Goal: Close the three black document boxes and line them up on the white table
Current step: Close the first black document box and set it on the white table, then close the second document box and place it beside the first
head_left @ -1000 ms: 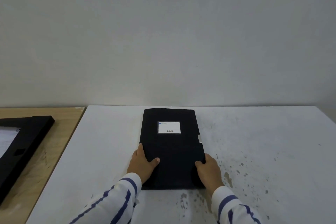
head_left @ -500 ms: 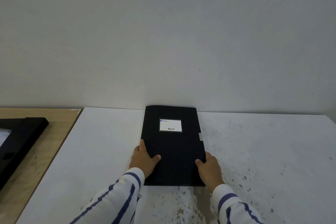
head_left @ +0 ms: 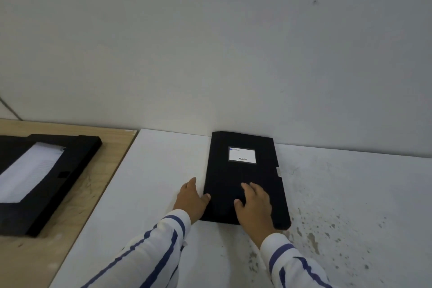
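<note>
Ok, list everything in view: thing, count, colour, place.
closed document box: 1, black with a white label, on the white table, far end against the wall
open document box: 1, black, white paper inside, on the wooden table at left
white table: 1, white, stained, centre and right
wooden table: 1, light brown, left
wall: 1, grey-white, behind
left hand: 1, at the closed box's left edge
right hand: 1, flat on its lid

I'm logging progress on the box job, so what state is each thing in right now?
Box on white table: closed, flat, far end near the wall.
Box on wooden table: open, white paper showing inside.
Left hand: open, against the closed box's left edge.
Right hand: open, flat on the closed box's lid.
White table: spotted with dark specks on the right.
</note>
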The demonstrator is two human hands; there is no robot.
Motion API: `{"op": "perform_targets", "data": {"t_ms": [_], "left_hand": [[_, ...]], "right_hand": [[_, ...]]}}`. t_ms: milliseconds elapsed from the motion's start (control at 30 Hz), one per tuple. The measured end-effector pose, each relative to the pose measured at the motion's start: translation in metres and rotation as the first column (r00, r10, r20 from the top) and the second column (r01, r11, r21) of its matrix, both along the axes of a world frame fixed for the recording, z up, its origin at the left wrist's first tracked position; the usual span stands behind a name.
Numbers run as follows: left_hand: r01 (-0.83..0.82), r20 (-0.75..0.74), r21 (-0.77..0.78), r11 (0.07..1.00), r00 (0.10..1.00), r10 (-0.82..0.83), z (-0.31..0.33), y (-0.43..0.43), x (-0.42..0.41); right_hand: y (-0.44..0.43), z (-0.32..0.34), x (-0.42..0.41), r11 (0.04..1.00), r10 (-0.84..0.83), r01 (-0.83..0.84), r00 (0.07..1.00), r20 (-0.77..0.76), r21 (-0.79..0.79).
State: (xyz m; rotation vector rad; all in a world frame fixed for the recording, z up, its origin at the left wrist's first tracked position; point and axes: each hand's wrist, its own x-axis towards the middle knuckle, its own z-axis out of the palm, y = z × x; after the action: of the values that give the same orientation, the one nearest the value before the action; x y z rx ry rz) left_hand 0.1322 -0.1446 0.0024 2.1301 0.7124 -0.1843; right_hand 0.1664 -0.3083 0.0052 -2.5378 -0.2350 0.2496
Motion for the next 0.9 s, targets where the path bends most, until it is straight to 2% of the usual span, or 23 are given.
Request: {"op": "perform_targets", "data": {"t_ms": [133,300,633,900], "left_hand": [[-0.025,0.014,0.002,1.0,1.0,0.025,0.012,0.032,-0.036],[-0.078,0.077,0.033,0.996,0.994,0.075,0.031,0.087,-0.097],[-0.214,0.138,0.075,0.974,0.969,0.203,0.064,0.228,-0.245],[-0.339,0.147,0.092,0.936,0.934,0.324,0.062,0.335,-0.351]], "right_hand": [[0.053,0.018,-0.034,0.986,0.15,-0.148,0.988,-0.021,0.081],[0.122,0.032,-0.085,0.96,0.254,-0.26,0.965,0.063,0.105],[0.264,0.051,-0.212,0.903,0.412,-0.42,0.907,0.092,0.096],[0.375,0.057,-0.309,0.844,0.491,-0.504,0.864,0.114,0.182]]}}
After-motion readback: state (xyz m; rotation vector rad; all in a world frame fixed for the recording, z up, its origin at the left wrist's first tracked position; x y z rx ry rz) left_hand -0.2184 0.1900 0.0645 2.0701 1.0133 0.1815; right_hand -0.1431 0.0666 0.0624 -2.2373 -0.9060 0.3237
